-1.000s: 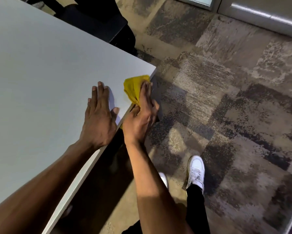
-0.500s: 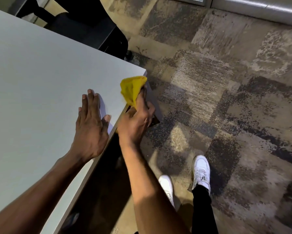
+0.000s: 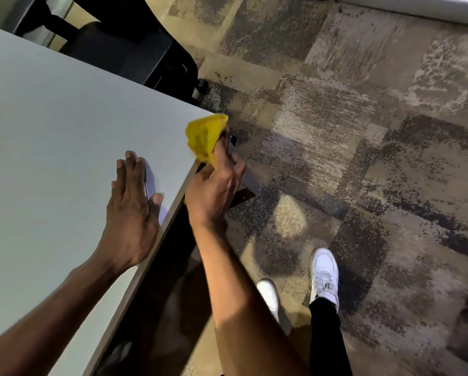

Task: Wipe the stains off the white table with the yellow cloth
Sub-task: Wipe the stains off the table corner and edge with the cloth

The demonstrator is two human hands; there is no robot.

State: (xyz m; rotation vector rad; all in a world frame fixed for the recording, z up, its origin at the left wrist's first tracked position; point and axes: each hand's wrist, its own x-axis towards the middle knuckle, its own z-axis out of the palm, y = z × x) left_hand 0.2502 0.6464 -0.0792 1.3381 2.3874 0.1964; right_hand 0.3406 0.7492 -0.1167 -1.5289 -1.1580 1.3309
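— At the table's near corner, head view: where is the yellow cloth (image 3: 204, 138)?

— Bunched in the right hand (image 3: 214, 191), which grips it at the white table (image 3: 65, 137) edge, the cloth running up toward the corner.

— And the left hand (image 3: 131, 210)?

— Flat, fingers spread, holding nothing, just beside. The right is nearer; the tabletop lies to its left.

The left hand (image 3: 130, 210) lies flat on the desk (image 3: 51, 147), just inside its near edge. To its right, the right hand (image 3: 214, 191) sits off that edge, beside the desk's corner, with the cloth (image 3: 204, 137) bunched ahead of its fingers at the corner. Behind both hands, past the desk's far edge, stands a chair (image 3: 135, 42). Below and right of the right hand, two shoes (image 3: 323, 275) stand on the carpet (image 3: 363, 131).
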